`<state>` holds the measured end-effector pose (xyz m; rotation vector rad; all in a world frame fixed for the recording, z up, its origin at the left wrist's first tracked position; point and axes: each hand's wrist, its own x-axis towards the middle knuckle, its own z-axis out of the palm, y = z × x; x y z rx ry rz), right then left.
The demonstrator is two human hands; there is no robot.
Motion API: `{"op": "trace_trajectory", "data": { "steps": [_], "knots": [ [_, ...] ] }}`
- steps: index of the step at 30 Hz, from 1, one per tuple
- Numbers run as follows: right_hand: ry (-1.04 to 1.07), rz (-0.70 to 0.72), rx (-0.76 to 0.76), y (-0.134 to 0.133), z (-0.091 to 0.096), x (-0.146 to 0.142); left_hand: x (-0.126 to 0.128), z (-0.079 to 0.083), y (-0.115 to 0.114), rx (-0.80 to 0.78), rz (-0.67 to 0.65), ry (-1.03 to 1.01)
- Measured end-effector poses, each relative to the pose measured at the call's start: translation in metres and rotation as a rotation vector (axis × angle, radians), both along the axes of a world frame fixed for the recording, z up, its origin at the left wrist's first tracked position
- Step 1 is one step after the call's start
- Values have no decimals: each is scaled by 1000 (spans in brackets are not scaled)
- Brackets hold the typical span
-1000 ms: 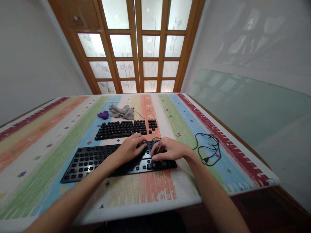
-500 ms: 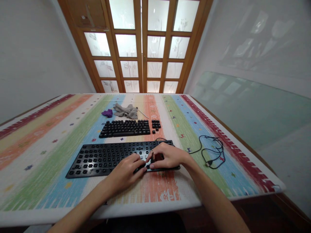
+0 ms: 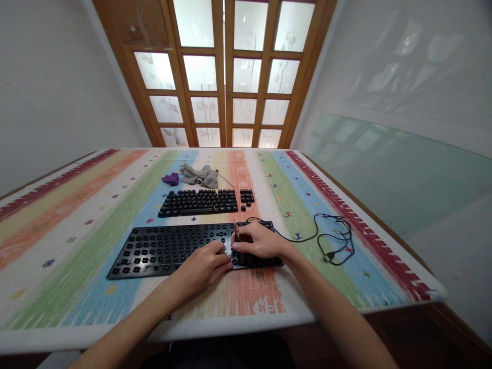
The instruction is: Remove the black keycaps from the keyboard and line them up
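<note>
A black keyboard (image 3: pixel 169 256) with its keycaps mostly off lies across the near part of the table, bare switches showing. My left hand (image 3: pixel 205 266) rests over its near edge, fingers curled and drawn together at the tips; whatever they pinch is hidden. Just right of it, my right hand (image 3: pixel 259 241) is closed over the keyboard's right end, in a pinch on a thin dark tool (image 3: pixel 236 233) that points up. Its exact kind is unclear. Behind the keyboard, removed black keycaps (image 3: pixel 198 202) stand in keyboard-like rows, with a smaller group (image 3: pixel 246 197) beside them.
A grey cloth (image 3: pixel 200 176) and a purple cloth (image 3: pixel 171 179) lie behind the keycaps, near a thin rod (image 3: pixel 226 178). The keyboard's black cable (image 3: pixel 338 236) is coiled at the right on the striped tablecloth (image 3: pixel 77 256).
My right hand has shifted slightly left and its fingers have closed in, with the thin dark tool now upright. My left fingers have drawn closer together.
</note>
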<state>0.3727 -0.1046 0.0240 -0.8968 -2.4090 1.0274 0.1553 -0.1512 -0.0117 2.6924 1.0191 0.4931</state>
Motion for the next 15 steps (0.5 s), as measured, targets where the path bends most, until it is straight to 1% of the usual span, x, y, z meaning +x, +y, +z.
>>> {"op": "trace_trajectory", "data": {
  "steps": [4, 12, 15],
  "knots": [
    [19, -35, -30, -2, 1, -2, 1, 1, 0, 40, 1, 45],
    [17, -21, -58, 0, 2, 1, 2, 5, 1, 30, -4, 106],
    [33, -4, -122, 1, 2, 2, 2, 3, 2, 22, -10, 104]
  ]
}}
